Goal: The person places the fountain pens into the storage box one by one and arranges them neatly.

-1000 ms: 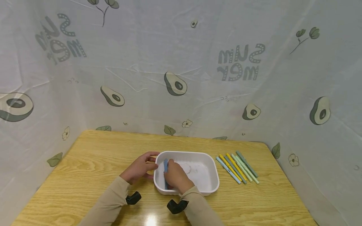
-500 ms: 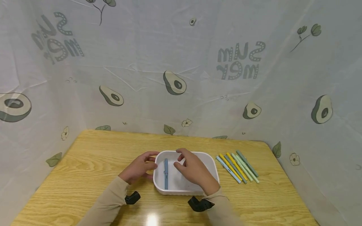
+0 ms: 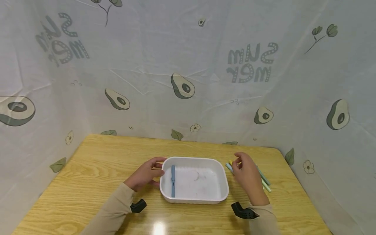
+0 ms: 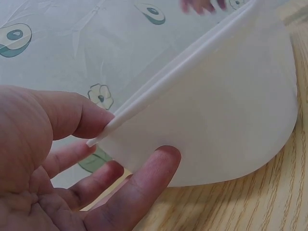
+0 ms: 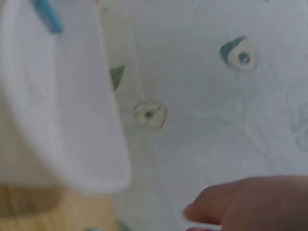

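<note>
At the left end of a white plastic tray (image 3: 196, 197), my left hand (image 3: 144, 175) touches the wall with spread, relaxed fingers. The left wrist view shows one fingertip (image 4: 168, 156) against the outside of the tray (image 4: 216, 110) and another digit at the rim. Inside the tray a blue capped pen (image 3: 173, 181) lies lengthwise along the left wall. My right hand (image 3: 248, 174) is above a group of pens right of the tray, fingers loosely bent, holding nothing visible. It covers most of them; a light-blue pen (image 3: 229, 167) and a dark green pen (image 3: 264, 177) show around it.
The wooden table (image 3: 117, 150) carries the tray and pens. A whitish curtain (image 3: 147, 111) printed with avocados stands behind and at both sides. Black wrist cameras (image 3: 138, 206) sit on both sleeves.
My right hand let go of the blue pen inside the tray, then moved right, out of the tray and over the pens on the table. My left hand stayed at the tray's left end.
</note>
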Demonstrator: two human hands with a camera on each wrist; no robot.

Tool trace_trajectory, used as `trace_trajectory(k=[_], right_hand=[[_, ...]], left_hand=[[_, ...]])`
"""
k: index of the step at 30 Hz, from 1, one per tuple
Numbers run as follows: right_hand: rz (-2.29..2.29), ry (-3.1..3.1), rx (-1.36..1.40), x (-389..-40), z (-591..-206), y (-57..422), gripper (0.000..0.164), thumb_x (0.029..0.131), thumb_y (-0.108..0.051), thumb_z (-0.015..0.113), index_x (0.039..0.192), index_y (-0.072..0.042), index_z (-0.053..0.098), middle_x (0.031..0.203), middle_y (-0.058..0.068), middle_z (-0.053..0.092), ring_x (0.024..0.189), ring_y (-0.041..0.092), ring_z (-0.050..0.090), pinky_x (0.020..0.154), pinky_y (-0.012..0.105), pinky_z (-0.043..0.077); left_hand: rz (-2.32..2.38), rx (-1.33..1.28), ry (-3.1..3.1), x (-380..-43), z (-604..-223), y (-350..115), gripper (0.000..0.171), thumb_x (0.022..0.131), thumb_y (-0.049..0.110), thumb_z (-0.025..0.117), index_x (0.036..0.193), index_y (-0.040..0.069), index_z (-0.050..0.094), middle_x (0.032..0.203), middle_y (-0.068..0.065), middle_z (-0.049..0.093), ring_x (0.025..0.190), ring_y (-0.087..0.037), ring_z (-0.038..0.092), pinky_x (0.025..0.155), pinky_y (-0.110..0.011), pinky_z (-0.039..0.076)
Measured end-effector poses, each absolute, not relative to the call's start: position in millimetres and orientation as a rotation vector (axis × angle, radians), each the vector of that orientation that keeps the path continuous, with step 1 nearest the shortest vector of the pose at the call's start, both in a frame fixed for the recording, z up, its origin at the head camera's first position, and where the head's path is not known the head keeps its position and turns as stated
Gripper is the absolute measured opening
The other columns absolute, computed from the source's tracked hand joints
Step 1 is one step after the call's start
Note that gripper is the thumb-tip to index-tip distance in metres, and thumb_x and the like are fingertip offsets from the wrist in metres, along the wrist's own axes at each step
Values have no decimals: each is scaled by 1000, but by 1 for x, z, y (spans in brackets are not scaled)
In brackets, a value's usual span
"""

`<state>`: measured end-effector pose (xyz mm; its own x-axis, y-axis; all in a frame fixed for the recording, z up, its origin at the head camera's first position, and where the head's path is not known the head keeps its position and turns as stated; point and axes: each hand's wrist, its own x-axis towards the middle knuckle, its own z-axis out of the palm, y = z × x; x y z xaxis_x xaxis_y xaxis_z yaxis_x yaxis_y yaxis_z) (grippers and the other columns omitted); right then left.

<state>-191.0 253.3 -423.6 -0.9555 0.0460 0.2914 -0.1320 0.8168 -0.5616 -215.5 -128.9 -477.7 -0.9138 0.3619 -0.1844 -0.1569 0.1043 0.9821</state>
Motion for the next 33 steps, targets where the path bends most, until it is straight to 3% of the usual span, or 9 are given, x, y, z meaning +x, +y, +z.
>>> trace_trajectory(k=[4, 12, 25, 33], right_hand=[[736, -2968, -55, -197, -438, 272, 39, 101, -13, 61, 133, 8, 58, 114, 24, 65, 95, 34, 64, 73, 47, 56], [695, -3121, -146, -202, -459, 284, 32, 100, -12, 61, 125, 8, 61, 98, 15, 65, 75, 23, 55, 59, 33, 46], [740, -3089, -215, -202, -468, 279, 30, 101, -13, 61, 124, 5, 65, 110, 18, 69, 79, 23, 60, 64, 38, 51], [719, -3094, -199, -203, -471, 275, 25, 99, -11, 64, 119, 3, 66, 105, 15, 70, 81, 23, 62, 64, 38, 53]], left_hand=[[1858, 194, 2013, -216, -478, -129, 53, 101, 4, 63, 151, 11, 49, 133, -23, 54, 105, -32, 65, 74, -47, 65], [1848, 190, 2026, -216, -477, -129, 53, 101, 4, 62, 152, 11, 49, 133, -22, 54, 105, -31, 65, 74, -46, 65], [1849, 208, 2017, -215, -476, -129, 53, 102, 3, 61, 152, 11, 48, 134, -25, 52, 105, -34, 65, 74, -47, 65], [1854, 229, 2007, -216, -477, -130, 52, 102, 3, 60, 152, 10, 48, 133, -25, 52, 105, -34, 65, 73, -47, 65]])
